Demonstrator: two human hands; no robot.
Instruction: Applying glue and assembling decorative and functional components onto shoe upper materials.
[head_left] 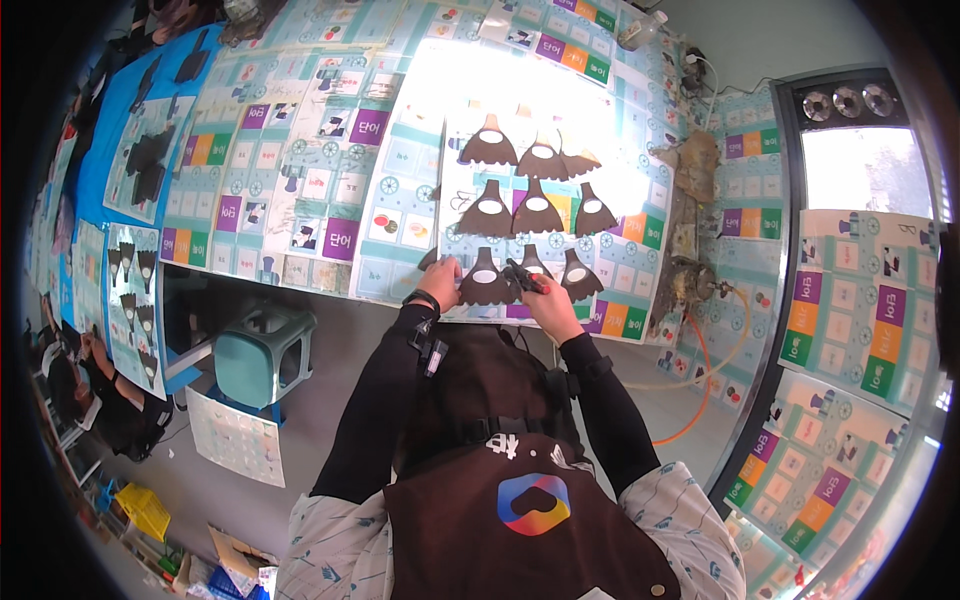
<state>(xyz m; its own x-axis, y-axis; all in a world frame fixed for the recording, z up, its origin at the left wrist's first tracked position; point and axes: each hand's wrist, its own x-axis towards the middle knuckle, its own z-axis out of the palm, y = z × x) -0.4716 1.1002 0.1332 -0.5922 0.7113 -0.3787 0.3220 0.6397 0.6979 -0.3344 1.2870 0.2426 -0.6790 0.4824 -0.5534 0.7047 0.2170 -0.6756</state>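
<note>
Brown scalloped cutout, white oval; left hand bent left of it, grip unclear; right hand rightward, clutching black tool!

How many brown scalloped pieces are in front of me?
9 visible: three pieces in the far row, three in the middle, three nearest you, by your right hand. A half-hidden dark shape by your left hand may be another; more could be hidden.
</note>
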